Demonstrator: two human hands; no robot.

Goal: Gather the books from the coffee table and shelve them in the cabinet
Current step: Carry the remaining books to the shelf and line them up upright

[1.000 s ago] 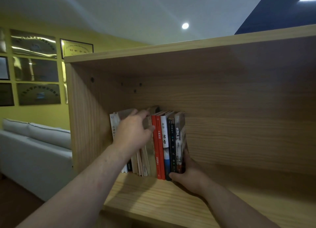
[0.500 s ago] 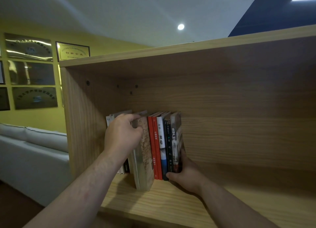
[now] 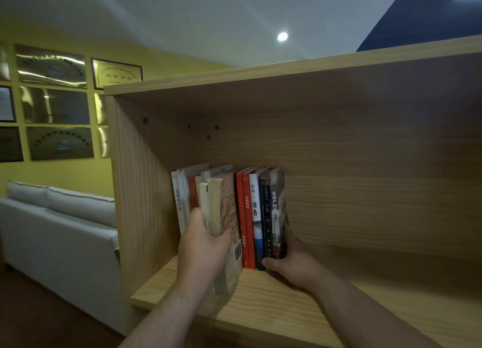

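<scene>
A row of books stands upright at the left end of a light wooden cabinet (image 3: 339, 308) shelf. My left hand (image 3: 202, 246) grips a thick beige book (image 3: 224, 212), which sticks out of the row toward me with its page edges facing out. My right hand (image 3: 292, 261) holds the right end of the row, thumb in front of the dark book (image 3: 276, 209), fingers behind it. Two red spines (image 3: 245, 217) and a white spine (image 3: 255, 201) stand between my hands. A white book (image 3: 178, 199) stands at the row's left end.
The shelf's right part is bare wood. The cabinet's side panel (image 3: 135, 191) stands just left of the books. Beyond it stands a grey sofa (image 3: 57, 233) against a yellow wall with framed plaques (image 3: 52, 105).
My left hand came down from the book tops and now grips the thick beige book lower, drawn farther out of the row. My right hand stayed at the row's right end.
</scene>
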